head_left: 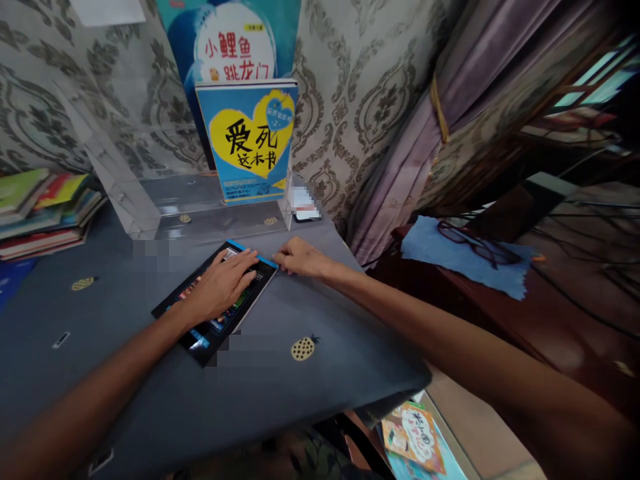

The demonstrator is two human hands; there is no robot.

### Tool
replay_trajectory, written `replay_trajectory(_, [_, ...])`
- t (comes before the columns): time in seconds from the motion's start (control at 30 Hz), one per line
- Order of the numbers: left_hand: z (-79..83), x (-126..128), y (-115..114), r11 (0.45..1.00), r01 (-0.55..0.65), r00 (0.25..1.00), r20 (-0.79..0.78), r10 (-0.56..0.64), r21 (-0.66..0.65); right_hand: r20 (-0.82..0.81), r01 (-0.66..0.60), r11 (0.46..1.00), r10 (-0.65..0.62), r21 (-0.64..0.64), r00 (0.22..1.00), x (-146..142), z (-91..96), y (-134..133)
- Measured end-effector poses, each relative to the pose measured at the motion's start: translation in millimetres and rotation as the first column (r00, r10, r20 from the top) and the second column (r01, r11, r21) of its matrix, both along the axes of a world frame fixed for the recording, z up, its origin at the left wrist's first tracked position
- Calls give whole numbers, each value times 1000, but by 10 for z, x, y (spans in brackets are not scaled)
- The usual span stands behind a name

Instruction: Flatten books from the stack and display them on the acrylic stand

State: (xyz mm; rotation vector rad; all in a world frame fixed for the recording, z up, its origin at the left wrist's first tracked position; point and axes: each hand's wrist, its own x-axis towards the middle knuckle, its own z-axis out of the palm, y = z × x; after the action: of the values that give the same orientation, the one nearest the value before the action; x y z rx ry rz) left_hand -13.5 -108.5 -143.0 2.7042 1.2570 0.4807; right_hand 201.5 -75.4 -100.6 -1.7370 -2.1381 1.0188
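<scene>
A dark book [226, 321] with a blue edge strip and small colour pictures lies flat and slanted on the grey tablecloth. My left hand [223, 287] rests across its cover, fingers stretched out and apart. At the book's far right corner is my right hand [299, 258], its fingers curled and pressed together at that corner. How much of the corner sits between those fingertips is hard to see. Just beyond both hands, a clear acrylic stand [210, 223] holds an upright blue book with a yellow heart [250, 143], and a larger teal book [285, 40] rises behind that one.
Several books [45, 213] are stacked at the left. A phone-like object [306, 205], partly blurred, lies beside the stand. To the right, glasses [480, 245] rest on a blue cloth [425, 247] near cables. Below the table edge lies an orange-covered book [415, 437].
</scene>
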Motion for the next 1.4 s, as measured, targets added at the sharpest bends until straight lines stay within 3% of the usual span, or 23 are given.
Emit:
replay_trajectory(0.17, [25, -37, -29, 998, 36, 999, 11, -35, -53, -254, 81, 978, -130, -194, 959, -14, -80, -5])
replay_trajectory(0.33, [36, -74, -38, 995, 66, 998, 18, -65, -79, -608, 34, 935, -258, -354, 751, -9, -184, -90])
replay_trajectory(0.47, [78, 14, -132, 999, 21, 999, 43, -20, -40, -740, 21, 939, -284, -343, 610, 3, -274, -165])
replay_trajectory(0.6, [169, 200, -303, 995, -92, 996, -11, 92, 34, -841, -43, 967, -196, -252, 505, 53, -342, -229])
replay_trajectory(0.77, [221, 295, -398, 981, -129, 984, -104, 145, 145, -849, -85, 987, -72, -137, 524, 98, -393, -260])
replay_trajectory(0.93, [184, 272, -395, 969, -128, 984, -91, 150, 211, -848, -119, 982, -61, -144, 526, 102, -434, -224])
replay_trajectory(1.17, [185, 271, -398, 971, -101, 991, -69, 118, 219, -852, -128, 984, -41, -126, 523, 104, -479, -201])
replay_trajectory(1.4, [263, 211, -381, 983, -68, 994, -74, 81, 169, -804, -227, 973, 163, 35, 573, 156, -481, -234])
